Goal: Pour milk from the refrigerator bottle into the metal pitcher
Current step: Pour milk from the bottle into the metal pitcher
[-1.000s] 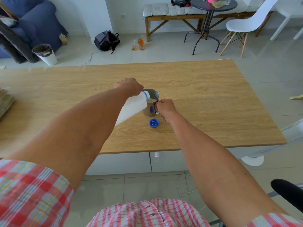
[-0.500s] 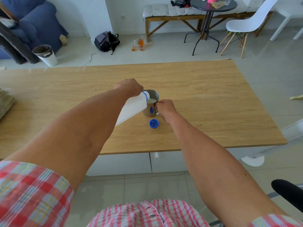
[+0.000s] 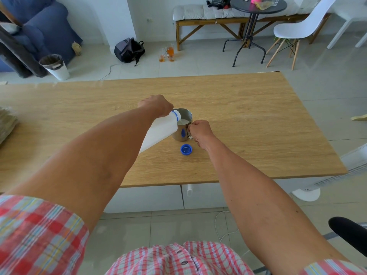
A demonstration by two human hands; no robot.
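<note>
pitcher: metal pitcher [image 3: 183,129] is sitting mid-table [image 3: 258,124], milk already showing inside
bottle: white milk bottle [image 3: 158,132] is leaning steeply over the pitcher, blue-ringed neck right over its rim
left hand [image 3: 156,105]: wrapping tight around the bottle just left of the pitcher
right hand [image 3: 199,131]: pinching the pitcher's handle, fingers closed on it
cap: blue cap [image 3: 186,149] is lying just in front of the pitcher
</note>
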